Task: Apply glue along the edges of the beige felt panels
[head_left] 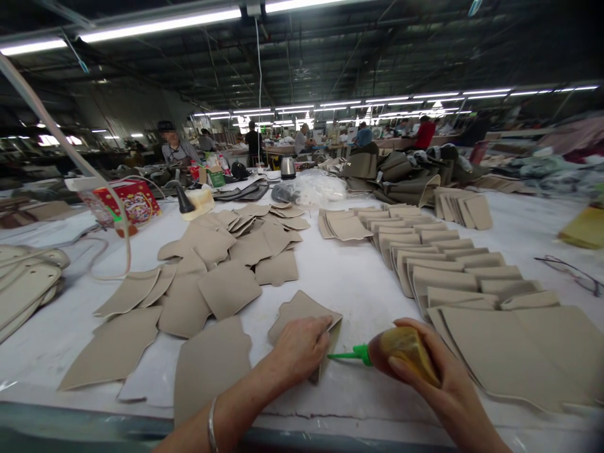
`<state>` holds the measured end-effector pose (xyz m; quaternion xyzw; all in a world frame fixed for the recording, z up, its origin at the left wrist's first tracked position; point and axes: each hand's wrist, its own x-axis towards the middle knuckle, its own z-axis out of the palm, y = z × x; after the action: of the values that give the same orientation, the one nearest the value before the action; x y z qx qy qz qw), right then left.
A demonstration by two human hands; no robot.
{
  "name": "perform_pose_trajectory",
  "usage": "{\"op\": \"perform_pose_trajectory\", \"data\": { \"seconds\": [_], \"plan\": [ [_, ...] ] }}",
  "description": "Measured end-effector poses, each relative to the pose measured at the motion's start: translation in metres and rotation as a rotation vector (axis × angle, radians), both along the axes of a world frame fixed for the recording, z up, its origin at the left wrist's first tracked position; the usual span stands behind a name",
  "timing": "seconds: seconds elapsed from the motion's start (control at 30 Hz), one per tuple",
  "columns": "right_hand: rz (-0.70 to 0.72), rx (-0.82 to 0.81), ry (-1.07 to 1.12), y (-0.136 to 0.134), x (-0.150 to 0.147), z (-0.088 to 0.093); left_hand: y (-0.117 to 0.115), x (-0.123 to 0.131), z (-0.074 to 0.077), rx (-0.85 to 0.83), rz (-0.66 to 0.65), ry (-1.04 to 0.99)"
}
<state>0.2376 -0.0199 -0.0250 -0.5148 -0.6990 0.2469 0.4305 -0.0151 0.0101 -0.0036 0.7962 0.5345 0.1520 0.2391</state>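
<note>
My left hand [304, 346] is closed on a beige leather-like panel [297, 309], its fingers pressing near the right edge, which looks folded or lifted. In my right hand [443, 371] lies a squeeze glue bottle [401, 353] filled with amber liquid. Its green nozzle points left, and the tip is close to the panel's edge; whether it touches I cannot tell. A loose heap of similar beige panels [230, 289] spreads to the left. On the right, folded panels [438, 277] overlap in rows, with larger flat ones [523, 352] nearest me.
A white-covered table [340, 277] carries everything. Further back stand a red patterned box [136, 201], a metal kettle [287, 168], clear plastic wrap [316, 189] and dark grey pieces [396, 170]. Eyeglasses [573, 274] lie at right. A white cord [125, 233] hangs at left. Several people work in the background.
</note>
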Motion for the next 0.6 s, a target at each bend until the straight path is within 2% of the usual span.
{"op": "perform_pose_trajectory", "data": {
  "seconds": [0.07, 0.2, 0.33, 0.47, 0.6],
  "plan": [
    [0.039, -0.006, 0.004, -0.004, -0.002, -0.001, -0.001, -0.001, 0.000, 0.000, 0.003, -0.007],
    [-0.042, 0.036, 0.024, -0.011, -0.006, 0.000, -0.003, -0.001, 0.001, 0.009, 0.015, -0.021],
    [0.037, 0.036, 0.026, -0.018, -0.010, 0.000, -0.004, 0.000, 0.001, 0.002, 0.020, -0.010],
    [-0.012, 0.059, 0.038, -0.021, -0.012, -0.002, -0.004, 0.000, 0.001, 0.003, 0.021, -0.002],
    [0.051, 0.056, 0.017, -0.022, -0.009, -0.006, -0.006, 0.000, 0.002, -0.005, 0.017, 0.006]
  ]
}}
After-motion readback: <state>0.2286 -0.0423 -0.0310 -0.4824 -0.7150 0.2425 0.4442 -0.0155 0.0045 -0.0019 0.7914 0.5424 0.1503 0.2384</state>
